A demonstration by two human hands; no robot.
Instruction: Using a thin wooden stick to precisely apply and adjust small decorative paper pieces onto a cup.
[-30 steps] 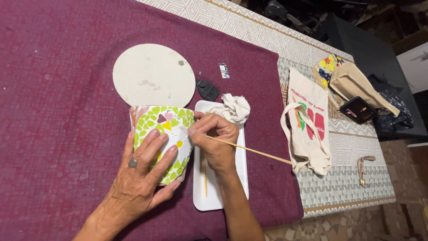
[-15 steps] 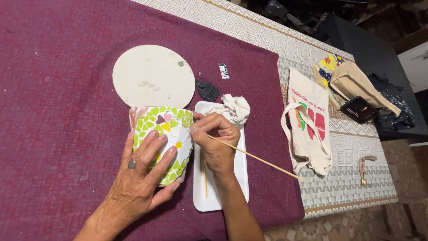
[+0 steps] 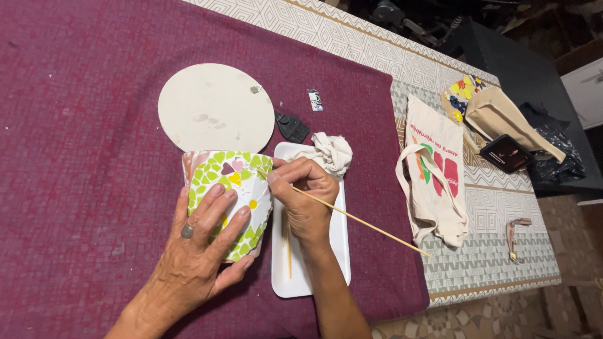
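A clay pot covered in green, white and pink mosaic pieces (image 3: 233, 182) lies on its side on the maroon cloth (image 3: 81, 157). My left hand (image 3: 204, 242), with a ring on one finger, rests over the pot and holds it down. My right hand (image 3: 301, 194) pinches a thin wooden skewer (image 3: 361, 220), whose tip touches the pot's mosaic near the rim. The skewer's long end points right and toward me. Under my right hand sits a white rectangular tray (image 3: 314, 270) with a second skewer (image 3: 288, 245) lying in it.
A round white disc (image 3: 213, 107) lies beyond the pot. A crumpled white rag (image 3: 330, 154) sits at the tray's far end, with a dark scraper (image 3: 292, 127) beside it. To the right are a printed cloth tote bag (image 3: 433, 169), a beige pouch (image 3: 502, 119), a phone (image 3: 505, 152) and a patterned tablecloth (image 3: 490, 263).
My right hand has shifted a little along the pot's rim and the skewer's free end has swung slightly. My left hand and the pot stay where they were.
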